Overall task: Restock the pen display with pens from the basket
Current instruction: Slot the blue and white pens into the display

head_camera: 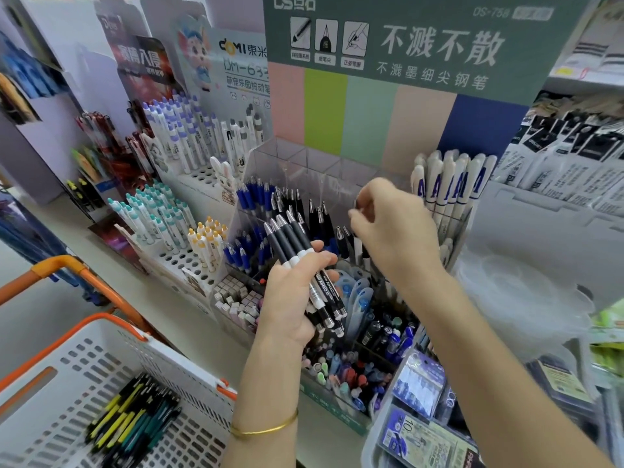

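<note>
Left hand [290, 298]: we see its fingers curled tight round a bundle of black-and-white pens [293, 238], just in front of the display; silver ends stick out above and below the fist
Right hand [391, 231]: raised over the middle compartments, fingers bent, thumb and forefinger pinching a dark tip [357, 203] (too blurred for us to say more than that it looks like a pen's end)
Pen display [304, 160]: clear, tiered compartments; blue and black pens stand at the left and centre, the top back compartments show only their clear walls
Basket [101, 359]: white with orange handles, at the lower left, well apart from both hands
Pens in basket [131, 423]: we make out a loose heap of yellow, green and black ones on its floor
Bracelet [263, 428]: thin gold band on the left wrist
</note>
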The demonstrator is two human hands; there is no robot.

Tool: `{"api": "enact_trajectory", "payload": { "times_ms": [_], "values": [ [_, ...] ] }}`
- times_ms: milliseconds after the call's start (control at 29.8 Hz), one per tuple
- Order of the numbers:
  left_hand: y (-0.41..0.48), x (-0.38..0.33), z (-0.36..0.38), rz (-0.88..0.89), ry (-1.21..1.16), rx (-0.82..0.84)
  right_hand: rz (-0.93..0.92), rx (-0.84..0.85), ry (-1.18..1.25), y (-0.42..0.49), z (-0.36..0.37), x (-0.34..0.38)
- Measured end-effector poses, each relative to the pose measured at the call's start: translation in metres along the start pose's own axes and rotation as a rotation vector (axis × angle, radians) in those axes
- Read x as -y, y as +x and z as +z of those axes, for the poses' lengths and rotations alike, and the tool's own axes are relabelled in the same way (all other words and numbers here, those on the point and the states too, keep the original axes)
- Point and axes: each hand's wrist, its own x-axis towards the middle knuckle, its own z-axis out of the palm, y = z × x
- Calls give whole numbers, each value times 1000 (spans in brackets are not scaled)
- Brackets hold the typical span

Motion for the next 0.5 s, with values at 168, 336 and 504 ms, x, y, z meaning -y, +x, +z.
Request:
{"api": "enact_trajectory", "payload": {
  "times_ms": [168,336,504],
  "values": [
    [-1,0,2,-24,-8,88,-21,199,-434,0,12,0],
    [-4,-2,3,-30,12,197,-21,68,-158,8,-4,0],
    [-8,-2,7,-29,30,345,44,375,311,5,-23,15]
  ]
}}
